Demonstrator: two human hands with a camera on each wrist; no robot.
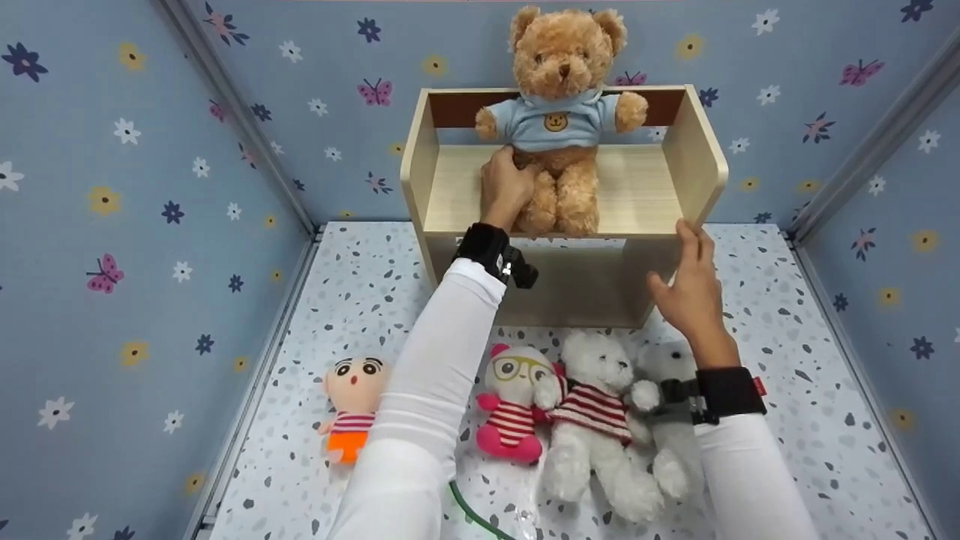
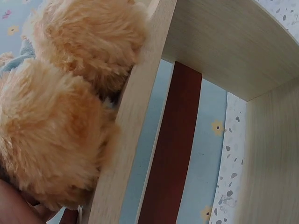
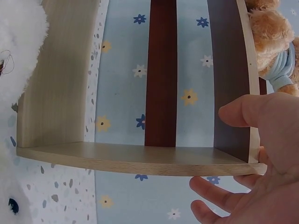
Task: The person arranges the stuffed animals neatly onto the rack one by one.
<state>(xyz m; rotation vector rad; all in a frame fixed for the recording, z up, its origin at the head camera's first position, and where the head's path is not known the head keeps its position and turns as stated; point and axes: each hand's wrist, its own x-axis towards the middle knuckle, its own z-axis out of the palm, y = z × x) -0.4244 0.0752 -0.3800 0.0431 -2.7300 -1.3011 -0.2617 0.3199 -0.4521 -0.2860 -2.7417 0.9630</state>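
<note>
A light brown teddy bear (image 1: 562,60) in a blue hooded top sits on the upper board of a small wooden shelf (image 1: 637,180). My left hand (image 1: 506,184) grips the bear low on its side, with the thumb across its front; the other fingers are largely hidden behind the fur. In the left wrist view the bear's furry feet (image 2: 56,135) reach the board's front edge. My right hand (image 1: 690,285) is at the shelf's right side, its fingers extended along the outside of the side panel (image 3: 140,158) and its thumb pointing inward in front of the shelf.
Before the shelf lie a boy doll (image 1: 352,405) in orange shorts, a pink and white plush toy (image 1: 514,412) with glasses, a white bear (image 1: 596,442) in a striped sweater and a grey-white plush (image 1: 675,442) partly behind my right wrist. Flower-patterned walls (image 1: 135,277) enclose the speckled floor (image 1: 787,315).
</note>
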